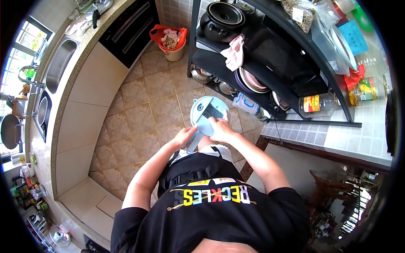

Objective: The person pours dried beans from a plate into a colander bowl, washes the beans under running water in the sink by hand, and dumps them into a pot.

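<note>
Here, the light-blue strainer bowl [207, 114] sits just beyond the lap [225, 152]; the right hand [220, 128] spreads over its right side, the left hand [184, 136] curls at its near-left edge, nearer the handle [194, 144] slanting back bodyward.

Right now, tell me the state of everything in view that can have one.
Round light-blue plastic strainer: gripped by left hand, right hand on top.
Cream plastic bin: open, lined with red plastic bag, rubbish inside.
Black built-in oven: shut.
Black boxy microwave: shut.
Pink fabric cloth: crumpled, hanging.
</note>
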Action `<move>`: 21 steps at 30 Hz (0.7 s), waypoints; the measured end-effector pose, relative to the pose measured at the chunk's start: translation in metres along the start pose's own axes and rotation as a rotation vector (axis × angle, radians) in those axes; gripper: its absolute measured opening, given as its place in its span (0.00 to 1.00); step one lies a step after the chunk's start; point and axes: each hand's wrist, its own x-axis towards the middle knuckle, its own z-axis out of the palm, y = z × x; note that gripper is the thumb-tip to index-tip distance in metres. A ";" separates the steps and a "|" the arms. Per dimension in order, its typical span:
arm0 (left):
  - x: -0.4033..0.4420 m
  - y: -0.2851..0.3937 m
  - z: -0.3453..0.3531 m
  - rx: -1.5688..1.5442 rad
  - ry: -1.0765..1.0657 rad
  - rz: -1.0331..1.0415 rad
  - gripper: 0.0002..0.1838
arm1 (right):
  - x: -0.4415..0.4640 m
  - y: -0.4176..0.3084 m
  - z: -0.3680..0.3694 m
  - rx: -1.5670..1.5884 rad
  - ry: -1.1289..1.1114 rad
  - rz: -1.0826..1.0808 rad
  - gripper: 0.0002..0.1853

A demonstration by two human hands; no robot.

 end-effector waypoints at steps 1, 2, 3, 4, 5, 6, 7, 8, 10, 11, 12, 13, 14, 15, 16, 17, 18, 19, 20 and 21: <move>0.005 -0.009 0.002 0.048 0.050 0.073 0.39 | -0.002 0.001 0.001 0.003 0.001 0.001 0.30; 0.006 -0.011 0.004 0.050 0.050 0.071 0.39 | -0.003 0.002 0.003 -0.015 -0.004 0.014 0.31; 0.008 -0.013 0.006 0.140 0.079 0.083 0.40 | -0.004 0.002 0.004 -0.033 -0.010 0.027 0.31; 0.009 -0.016 0.007 0.229 0.107 0.094 0.42 | -0.006 0.003 0.006 -0.032 -0.010 0.028 0.31; 0.007 -0.014 0.008 0.229 0.106 0.093 0.42 | -0.008 0.002 0.005 -0.025 -0.008 0.038 0.31; 0.004 -0.012 0.008 0.231 0.087 0.071 0.42 | -0.010 0.001 0.004 -0.019 -0.006 0.049 0.31; 0.002 -0.009 0.009 0.233 0.069 0.050 0.42 | -0.011 0.000 0.003 -0.019 -0.007 0.050 0.31; 0.001 -0.009 0.010 0.233 0.068 0.050 0.42 | -0.013 0.000 0.002 -0.028 -0.025 0.072 0.32; -0.001 -0.008 0.012 0.262 0.057 0.048 0.41 | -0.014 -0.001 0.000 -0.035 -0.044 0.097 0.32; -0.001 -0.007 0.012 0.264 0.054 0.046 0.41 | -0.015 -0.003 -0.001 -0.043 -0.043 0.100 0.32; -0.001 -0.007 0.013 0.246 0.060 0.036 0.39 | -0.015 -0.005 -0.004 -0.052 -0.042 0.103 0.33; 0.000 -0.007 0.013 0.226 0.067 0.026 0.38 | -0.015 -0.007 -0.007 -0.051 -0.044 0.105 0.33; -0.001 -0.007 0.014 0.224 0.066 0.023 0.38 | -0.014 -0.008 -0.011 -0.061 -0.095 0.130 0.33; -0.002 -0.006 0.015 0.223 0.067 0.040 0.37 | -0.014 -0.009 -0.014 -0.071 -0.146 0.154 0.34; -0.003 -0.005 0.016 0.223 0.070 0.058 0.36 | -0.013 -0.008 -0.010 -0.070 -0.148 0.155 0.34; -0.004 -0.004 0.016 0.223 0.069 0.057 0.36 | -0.011 -0.008 -0.007 -0.099 -0.257 0.187 0.35; -0.005 -0.003 0.017 0.268 0.083 0.068 0.35 | -0.010 -0.008 -0.004 -0.128 -0.368 0.220 0.37; -0.006 -0.002 0.017 0.313 0.097 0.081 0.34 | -0.011 -0.007 -0.004 -0.127 -0.368 0.220 0.37; -0.005 -0.002 0.016 0.313 0.097 0.081 0.34 | -0.011 -0.009 -0.011 -0.140 -0.371 0.183 0.39; -0.006 -0.003 0.014 0.244 0.083 0.077 0.34 | -0.011 -0.011 -0.015 -0.155 -0.374 0.145 0.42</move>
